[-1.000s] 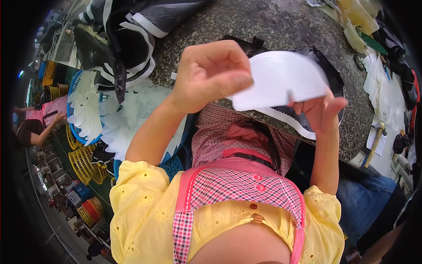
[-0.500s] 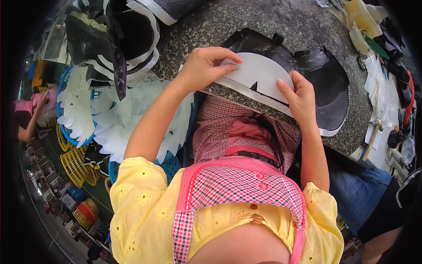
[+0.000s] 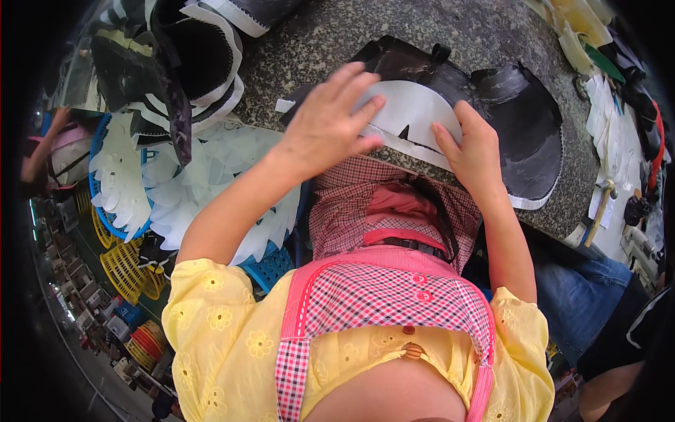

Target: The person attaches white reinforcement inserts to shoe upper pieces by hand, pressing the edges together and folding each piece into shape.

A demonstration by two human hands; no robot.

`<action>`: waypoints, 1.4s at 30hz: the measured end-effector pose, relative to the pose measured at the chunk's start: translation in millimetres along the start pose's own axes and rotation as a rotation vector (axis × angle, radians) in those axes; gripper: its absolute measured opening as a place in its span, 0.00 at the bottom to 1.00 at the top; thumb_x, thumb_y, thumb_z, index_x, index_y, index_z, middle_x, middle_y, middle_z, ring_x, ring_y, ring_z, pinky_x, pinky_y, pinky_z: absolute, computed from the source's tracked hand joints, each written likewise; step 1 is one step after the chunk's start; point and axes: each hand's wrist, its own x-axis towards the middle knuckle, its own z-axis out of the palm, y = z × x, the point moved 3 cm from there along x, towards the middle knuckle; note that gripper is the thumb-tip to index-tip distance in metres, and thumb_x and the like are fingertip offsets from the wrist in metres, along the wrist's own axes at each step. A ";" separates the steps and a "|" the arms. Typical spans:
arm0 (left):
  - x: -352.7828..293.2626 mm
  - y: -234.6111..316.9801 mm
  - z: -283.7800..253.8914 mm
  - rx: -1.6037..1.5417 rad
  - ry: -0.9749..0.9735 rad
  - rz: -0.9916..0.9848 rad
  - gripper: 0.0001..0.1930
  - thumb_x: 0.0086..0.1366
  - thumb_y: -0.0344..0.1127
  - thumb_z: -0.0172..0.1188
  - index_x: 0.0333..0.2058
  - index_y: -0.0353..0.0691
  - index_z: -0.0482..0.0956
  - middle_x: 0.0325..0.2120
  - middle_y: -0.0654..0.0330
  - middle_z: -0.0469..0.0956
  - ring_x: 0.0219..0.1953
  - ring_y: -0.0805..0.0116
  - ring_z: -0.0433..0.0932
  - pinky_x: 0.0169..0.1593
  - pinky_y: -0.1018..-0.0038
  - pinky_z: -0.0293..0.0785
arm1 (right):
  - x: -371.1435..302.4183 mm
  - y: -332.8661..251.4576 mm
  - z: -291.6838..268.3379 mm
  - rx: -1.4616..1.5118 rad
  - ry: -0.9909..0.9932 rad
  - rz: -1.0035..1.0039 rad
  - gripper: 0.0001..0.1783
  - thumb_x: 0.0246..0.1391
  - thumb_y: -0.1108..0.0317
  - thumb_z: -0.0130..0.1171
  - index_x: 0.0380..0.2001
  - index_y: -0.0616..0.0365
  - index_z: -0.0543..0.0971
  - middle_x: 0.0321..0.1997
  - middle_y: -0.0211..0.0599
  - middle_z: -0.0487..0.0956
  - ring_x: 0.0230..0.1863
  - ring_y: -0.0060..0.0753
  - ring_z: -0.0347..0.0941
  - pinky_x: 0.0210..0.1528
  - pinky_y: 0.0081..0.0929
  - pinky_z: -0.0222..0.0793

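A white half-moon stiffener piece (image 3: 415, 107) lies on a black boot upper (image 3: 517, 130) at the near edge of the stone slab. The upper's white edge strip, with a small dark V-shaped notch (image 3: 404, 132), runs along the near side of the stiffener. My left hand (image 3: 327, 123) is over the stiffener's left end, fingers spread and slightly blurred, and hides that end. At the right end my right hand (image 3: 474, 148) is closed, its thumb on the white piece and its fingers bent around behind.
More black uppers with white edges (image 3: 204, 63) are piled at the left. Below them, blue baskets (image 3: 102, 190) hold many white cut pieces (image 3: 211, 176). On the right are white sheets (image 3: 605, 126) and a hammer (image 3: 599, 211). Another person's jeans (image 3: 583, 302) show at lower right.
My left hand has gone from pinching the stiffener's left end to spread fingers above it. My right hand still holds the right end. The view has shifted slightly.
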 end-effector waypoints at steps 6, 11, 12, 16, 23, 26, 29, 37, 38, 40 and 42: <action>-10.5 6.7 10.0 -0.078 -0.207 -0.028 0.49 0.40 0.57 0.63 0.56 0.32 0.54 0.58 0.50 0.53 0.61 0.54 0.52 0.57 0.63 0.57 | 8.6 -4.4 -1.0 -0.191 -0.125 -0.056 0.13 0.45 0.65 0.55 0.26 0.62 0.65 0.26 0.47 0.73 0.29 0.52 0.71 0.30 0.42 0.66; -9.5 14.2 10.1 -0.008 -0.230 -0.025 0.53 0.33 0.54 0.69 0.58 0.41 0.54 0.59 0.50 0.52 0.60 0.55 0.53 0.56 0.64 0.57 | 27.3 -7.6 -7.4 -0.437 -0.317 -0.052 0.15 0.43 0.60 0.57 0.24 0.62 0.70 0.27 0.46 0.75 0.30 0.47 0.74 0.28 0.38 0.69; -9.9 14.9 10.5 0.017 -0.249 -0.041 0.52 0.33 0.51 0.69 0.59 0.44 0.53 0.59 0.51 0.51 0.61 0.56 0.53 0.56 0.64 0.57 | 29.4 -8.9 -9.8 -0.569 -0.465 -0.011 0.17 0.42 0.57 0.59 0.23 0.62 0.72 0.27 0.45 0.76 0.30 0.46 0.74 0.28 0.36 0.69; -16.2 12.0 15.3 0.035 -0.251 -0.085 0.52 0.32 0.47 0.69 0.59 0.44 0.53 0.60 0.51 0.49 0.61 0.55 0.52 0.55 0.64 0.57 | 30.1 -16.3 -19.8 -0.561 -0.408 0.022 0.33 0.32 0.47 0.63 0.36 0.64 0.74 0.40 0.49 0.75 0.42 0.44 0.73 0.38 0.37 0.69; -18.0 26.7 20.9 0.073 -0.157 -0.079 0.47 0.36 0.42 0.67 0.58 0.43 0.56 0.59 0.51 0.51 0.60 0.56 0.54 0.53 0.65 0.59 | -41.6 -18.0 16.5 -0.284 -0.100 -0.269 0.63 0.18 0.45 0.68 0.57 0.69 0.52 0.63 0.53 0.51 0.65 0.49 0.43 0.62 0.46 0.42; -44.0 49.3 31.0 0.231 0.108 -0.058 0.36 0.38 0.38 0.63 0.52 0.44 0.68 0.52 0.52 0.65 0.53 0.59 0.66 0.45 0.72 0.63 | -61.4 -13.2 6.2 -0.307 -0.173 -0.309 0.61 0.18 0.47 0.69 0.57 0.66 0.54 0.62 0.50 0.54 0.65 0.47 0.46 0.60 0.46 0.46; -43.9 58.0 20.5 0.323 0.161 0.032 0.27 0.42 0.36 0.59 0.46 0.43 0.73 0.44 0.54 0.74 0.44 0.65 0.74 0.35 0.76 0.66 | -80.4 -24.1 2.8 -0.362 -0.186 -0.291 0.55 0.21 0.50 0.69 0.56 0.61 0.58 0.60 0.45 0.58 0.63 0.43 0.50 0.58 0.48 0.49; 4.9 93.5 -48.0 0.360 0.230 0.213 0.08 0.48 0.37 0.54 0.27 0.41 0.74 0.09 0.68 0.63 0.13 0.75 0.68 0.21 0.77 0.58 | -63.0 -43.8 -32.3 -0.248 0.594 -0.276 0.12 0.34 0.65 0.60 0.27 0.53 0.76 0.23 0.30 0.76 0.23 0.35 0.72 0.29 0.28 0.65; 8.6 93.1 -58.7 0.289 0.160 0.197 0.11 0.48 0.40 0.58 0.28 0.42 0.74 0.10 0.67 0.64 0.13 0.75 0.67 0.21 0.77 0.57 | -62.7 -50.8 -42.5 -0.206 0.491 -0.284 0.11 0.33 0.66 0.60 0.26 0.52 0.77 0.22 0.31 0.75 0.22 0.35 0.71 0.26 0.27 0.65; 15.1 88.3 -73.6 0.056 0.062 0.168 0.13 0.45 0.43 0.65 0.24 0.42 0.74 0.10 0.65 0.67 0.12 0.72 0.66 0.20 0.77 0.58 | -62.9 -52.0 -52.5 -0.041 0.371 -0.371 0.08 0.34 0.69 0.61 0.24 0.53 0.78 0.18 0.34 0.74 0.17 0.30 0.69 0.20 0.22 0.62; 15.8 79.6 -78.9 -0.200 -0.071 0.104 0.14 0.43 0.42 0.67 0.23 0.40 0.74 0.10 0.65 0.68 0.13 0.70 0.66 0.19 0.78 0.59 | -70.7 -58.9 -67.0 0.182 0.131 -0.268 0.07 0.35 0.71 0.62 0.23 0.54 0.78 0.17 0.32 0.73 0.16 0.24 0.68 0.20 0.20 0.61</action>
